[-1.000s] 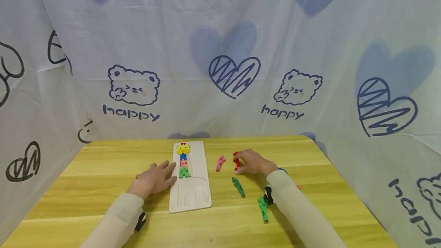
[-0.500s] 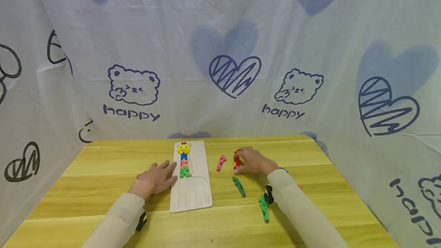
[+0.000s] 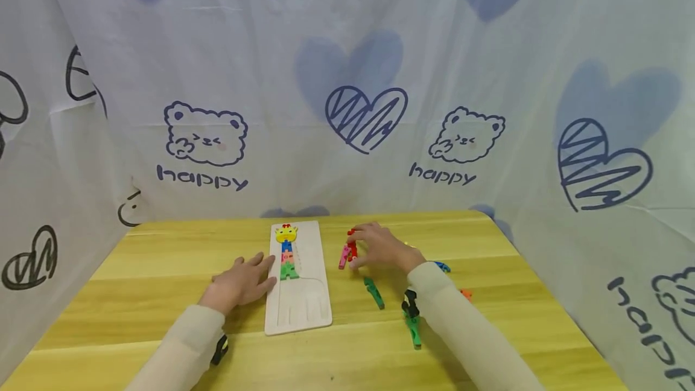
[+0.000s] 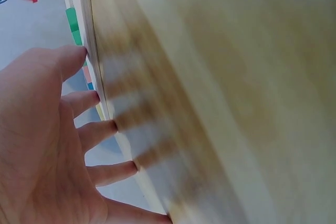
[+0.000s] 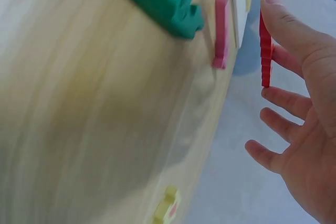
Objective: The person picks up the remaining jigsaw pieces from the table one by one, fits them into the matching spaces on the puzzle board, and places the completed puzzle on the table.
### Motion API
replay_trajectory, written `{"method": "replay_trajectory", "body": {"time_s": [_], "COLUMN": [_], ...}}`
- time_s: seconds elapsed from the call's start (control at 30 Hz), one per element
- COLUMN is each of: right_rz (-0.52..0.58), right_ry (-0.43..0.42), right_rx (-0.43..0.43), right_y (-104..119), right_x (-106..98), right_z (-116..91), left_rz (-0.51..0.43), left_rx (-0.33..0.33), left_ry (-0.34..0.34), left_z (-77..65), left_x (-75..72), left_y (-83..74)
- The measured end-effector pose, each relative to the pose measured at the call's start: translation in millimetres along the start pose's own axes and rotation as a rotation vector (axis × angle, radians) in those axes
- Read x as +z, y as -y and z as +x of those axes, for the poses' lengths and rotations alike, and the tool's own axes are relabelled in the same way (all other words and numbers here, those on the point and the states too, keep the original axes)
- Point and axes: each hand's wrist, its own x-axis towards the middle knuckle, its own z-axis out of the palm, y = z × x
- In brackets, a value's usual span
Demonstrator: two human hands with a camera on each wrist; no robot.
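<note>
My right hand pinches a red wooden puzzle piece between thumb and fingers, and the right wrist view shows it held above the table. The other fingers of that hand are spread. At the left long edge of a pale wooden puzzle board, my left hand touches the side with spread, extended fingertips. A yellow giraffe head lies at the board's far end, with blue, salmon and green pieces below it. Leg-shaped grooves show at the near end.
Right of the board a pink piece lies beside the red one. Dark green, green, blue and orange pieces are scattered further right. A yellow piece shows in the right wrist view. A printed curtain hangs behind the table.
My right hand has moved left with the red piece, toward the board and close to the pink piece. The blue piece is now more exposed. My left hand stays at the board's edge.
</note>
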Motion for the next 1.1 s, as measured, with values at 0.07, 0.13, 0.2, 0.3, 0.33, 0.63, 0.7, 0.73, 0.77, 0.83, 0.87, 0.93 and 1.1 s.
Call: {"method": "replay_trajectory", "body": {"time_s": [0.07,0.13,0.2,0.3,0.33,0.63,0.7,0.73,0.77,0.83,0.87,0.93,1.1], "right_rz": [0.006,0.01,0.0,-0.024,-0.033,-0.035,-0.028,-0.025,-0.024,-0.019,-0.022,-0.031,-0.053], "right_ry": [0.005,0.0,-0.002,0.002,0.006,0.031,0.037,0.041,0.043,0.047,0.048,0.05,0.047], "right_rx": [-0.02,-0.044,-0.067,-0.104,-0.112,-0.12,-0.109,-0.108,-0.107,-0.105,-0.106,-0.107,-0.103], "right_y": [5.3,10.5,15.3,21.7,23.5,34.9,36.3,36.9,37.3,38.1,38.5,39.8,46.5], "right_x": [0.8,1.1,1.7,2.2,2.7,5.0,4.8,4.6,4.6,4.9,5.3,6.9,12.1], "right_z": [2.4,4.9,8.0,12.9,14.6,22.6,23.5,23.9,24.3,25.6,26.4,28.4,32.0], "left_rz": [-0.002,-0.002,-0.003,-0.002,-0.004,-0.003,-0.004,-0.003,-0.004,-0.005,-0.006,-0.006,-0.011], "left_rx": [-0.002,0.0,0.002,0.005,0.004,-0.005,-0.001,0.001,0.001,-0.001,-0.004,-0.01,-0.02], "left_ry": [0.001,-0.006,-0.011,-0.015,-0.015,-0.012,-0.016,-0.017,-0.017,-0.018,-0.016,-0.013,-0.011], "left_z": [-0.3,-0.6,-0.6,-0.7,-0.7,0.8,2.1,2.7,3.7,5.5,6.1,6.6,2.8], "left_x": [0.4,0.6,1.1,1.2,1.2,2.6,2.9,3.1,3.3,3.9,4.1,4.6,4.1], "left_y": [-0.1,-0.7,-1.0,-1.6,-1.8,-0.3,0.2,0.2,0.5,0.9,0.9,1.3,3.4]}}
